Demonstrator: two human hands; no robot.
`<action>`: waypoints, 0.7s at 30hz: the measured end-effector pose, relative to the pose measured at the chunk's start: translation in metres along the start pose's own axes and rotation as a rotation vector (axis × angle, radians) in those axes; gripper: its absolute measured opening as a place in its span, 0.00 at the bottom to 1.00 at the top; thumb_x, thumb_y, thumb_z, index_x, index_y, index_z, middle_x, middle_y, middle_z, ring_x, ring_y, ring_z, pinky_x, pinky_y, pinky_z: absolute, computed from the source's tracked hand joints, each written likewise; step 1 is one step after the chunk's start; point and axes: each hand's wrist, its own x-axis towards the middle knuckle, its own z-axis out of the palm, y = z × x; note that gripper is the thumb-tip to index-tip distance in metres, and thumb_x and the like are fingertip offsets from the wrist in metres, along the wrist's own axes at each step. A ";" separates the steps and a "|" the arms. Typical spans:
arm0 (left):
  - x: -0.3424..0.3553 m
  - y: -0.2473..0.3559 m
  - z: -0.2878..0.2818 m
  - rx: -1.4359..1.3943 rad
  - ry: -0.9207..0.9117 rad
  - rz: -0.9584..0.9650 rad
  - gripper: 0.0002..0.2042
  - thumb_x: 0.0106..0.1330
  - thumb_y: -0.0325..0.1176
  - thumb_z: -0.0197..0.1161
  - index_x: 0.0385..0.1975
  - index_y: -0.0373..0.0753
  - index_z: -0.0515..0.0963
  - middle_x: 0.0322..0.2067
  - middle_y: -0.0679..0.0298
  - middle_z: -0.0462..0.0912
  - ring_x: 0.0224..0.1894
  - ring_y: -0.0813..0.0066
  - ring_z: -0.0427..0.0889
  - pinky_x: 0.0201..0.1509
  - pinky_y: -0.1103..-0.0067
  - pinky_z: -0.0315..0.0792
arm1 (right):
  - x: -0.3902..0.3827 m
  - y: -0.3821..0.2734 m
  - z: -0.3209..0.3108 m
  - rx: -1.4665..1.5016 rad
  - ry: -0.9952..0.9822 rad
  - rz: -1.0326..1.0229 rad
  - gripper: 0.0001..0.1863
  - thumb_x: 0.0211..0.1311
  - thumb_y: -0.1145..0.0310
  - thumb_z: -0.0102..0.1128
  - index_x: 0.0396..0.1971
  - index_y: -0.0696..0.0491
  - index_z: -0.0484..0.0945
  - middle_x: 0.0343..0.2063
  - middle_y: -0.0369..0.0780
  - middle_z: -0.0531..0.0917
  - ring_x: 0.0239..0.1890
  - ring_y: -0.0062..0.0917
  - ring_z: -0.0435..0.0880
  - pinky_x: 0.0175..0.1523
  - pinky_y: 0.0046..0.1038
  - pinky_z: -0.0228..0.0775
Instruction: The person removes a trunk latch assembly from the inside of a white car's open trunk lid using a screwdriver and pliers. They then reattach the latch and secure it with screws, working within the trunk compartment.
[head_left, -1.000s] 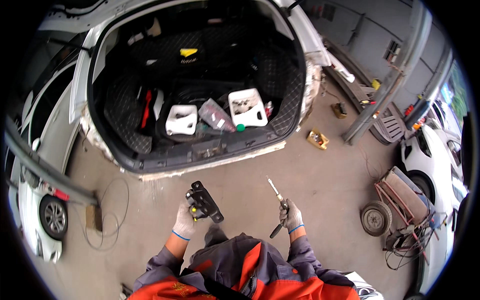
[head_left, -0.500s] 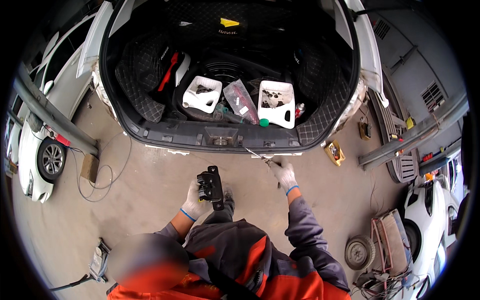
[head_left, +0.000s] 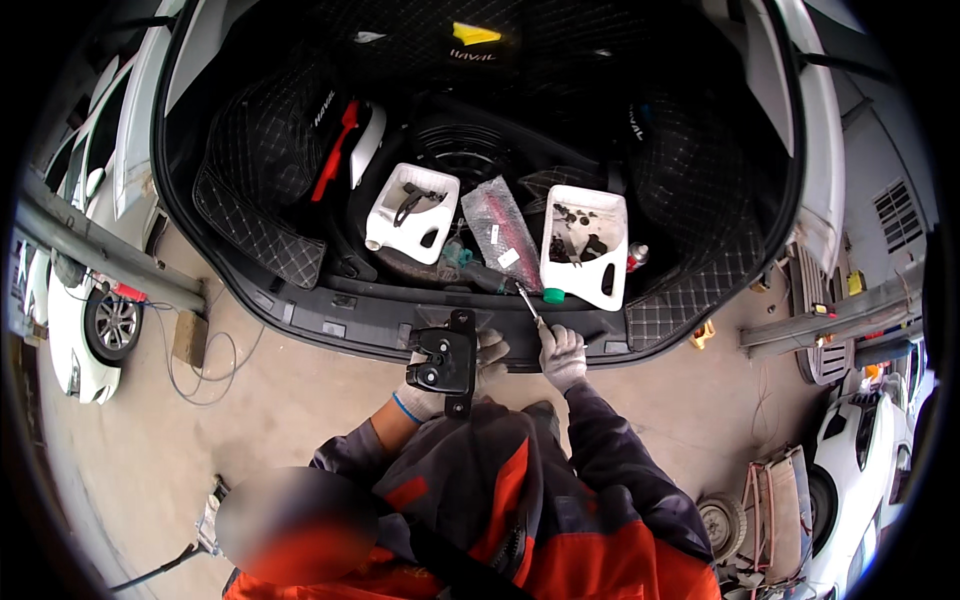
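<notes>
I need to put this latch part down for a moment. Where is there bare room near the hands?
Bare spots: the black sill left of the left hand, and the concrete floor below it. The boot well is crowded with two white cut jugs and a plastic bag.

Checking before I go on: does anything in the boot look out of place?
Yes. Two cut-open white jugs serve as parts trays in the spare-wheel well, and the black latch is off the car, in the left hand.

Clear red-filled packet [head_left: 503,235] between 2 white jugs [head_left: 412,213].
</notes>
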 end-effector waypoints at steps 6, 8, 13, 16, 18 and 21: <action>0.043 0.004 0.047 0.323 0.271 0.103 0.07 0.72 0.39 0.59 0.38 0.45 0.81 0.67 0.59 0.68 0.70 0.57 0.65 0.71 0.57 0.64 | 0.037 -0.022 -0.053 0.290 0.220 0.103 0.29 0.54 0.64 0.64 0.57 0.54 0.70 0.49 0.47 0.75 0.50 0.44 0.75 0.55 0.46 0.66; 0.056 0.000 0.056 0.695 0.310 0.173 0.07 0.72 0.38 0.59 0.37 0.46 0.81 0.66 0.59 0.69 0.70 0.57 0.65 0.71 0.57 0.64 | 0.066 -0.041 -0.097 0.449 0.339 0.139 0.23 0.54 0.70 0.65 0.51 0.56 0.73 0.42 0.48 0.78 0.42 0.43 0.78 0.47 0.41 0.73; 0.081 0.004 0.060 0.351 0.334 0.087 0.10 0.71 0.41 0.59 0.46 0.45 0.74 0.67 0.59 0.69 0.70 0.60 0.65 0.72 0.63 0.62 | 0.119 -0.066 -0.176 0.552 0.295 -0.199 0.19 0.52 0.67 0.69 0.42 0.56 0.75 0.33 0.46 0.80 0.31 0.41 0.80 0.35 0.40 0.75; 0.091 0.003 0.043 0.452 0.137 0.126 0.25 0.73 0.44 0.55 0.64 0.37 0.67 0.66 0.54 0.68 0.69 0.63 0.66 0.74 0.70 0.60 | 0.122 -0.069 -0.165 0.382 0.179 -0.081 0.17 0.53 0.63 0.69 0.39 0.54 0.76 0.28 0.44 0.80 0.29 0.40 0.81 0.33 0.39 0.74; 0.094 0.002 0.042 0.491 0.093 0.154 0.27 0.73 0.43 0.54 0.67 0.32 0.66 0.65 0.52 0.69 0.68 0.64 0.66 0.75 0.71 0.59 | 0.123 -0.069 -0.158 0.335 0.146 -0.037 0.17 0.54 0.63 0.68 0.40 0.55 0.76 0.26 0.44 0.80 0.27 0.39 0.82 0.32 0.39 0.74; 0.095 0.002 0.051 0.475 0.070 0.151 0.25 0.75 0.42 0.49 0.63 0.28 0.68 0.63 0.50 0.72 0.66 0.61 0.69 0.74 0.70 0.60 | 0.121 -0.073 -0.160 0.291 0.118 -0.003 0.19 0.57 0.58 0.66 0.42 0.56 0.74 0.31 0.46 0.79 0.27 0.38 0.82 0.29 0.36 0.75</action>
